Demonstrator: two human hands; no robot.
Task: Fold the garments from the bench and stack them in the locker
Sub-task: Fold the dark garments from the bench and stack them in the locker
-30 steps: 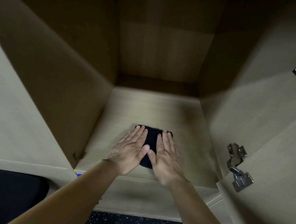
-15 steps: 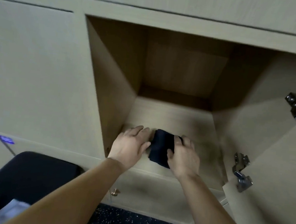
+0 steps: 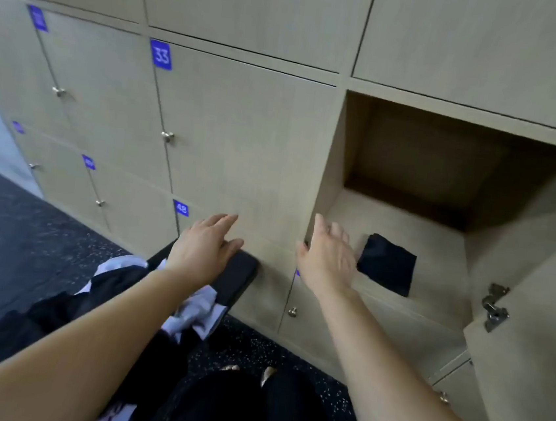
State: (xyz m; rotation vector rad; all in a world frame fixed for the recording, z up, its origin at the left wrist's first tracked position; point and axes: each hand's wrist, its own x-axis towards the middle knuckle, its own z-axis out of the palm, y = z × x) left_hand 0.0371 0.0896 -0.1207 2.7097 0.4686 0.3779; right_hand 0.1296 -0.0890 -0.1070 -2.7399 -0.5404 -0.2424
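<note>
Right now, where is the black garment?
Head view, right of centre: the garment lies on the locker floor, near its front edge, beside the right hand.

Both arms are stretched forward and are bare as far as they can be seen. The left forearm (image 3: pixel 93 324) is brought in from the lower left, the right forearm (image 3: pixel 388 355) from the lower right. The left hand (image 3: pixel 204 249) is held palm down, with its back in view, its fingers straight and close together, and the thumb spread to the right. The right hand (image 3: pixel 328 256) is held level with it and a little apart, with its fingers loosely extended and slightly blurred. Nothing is gripped by either hand.
</note>
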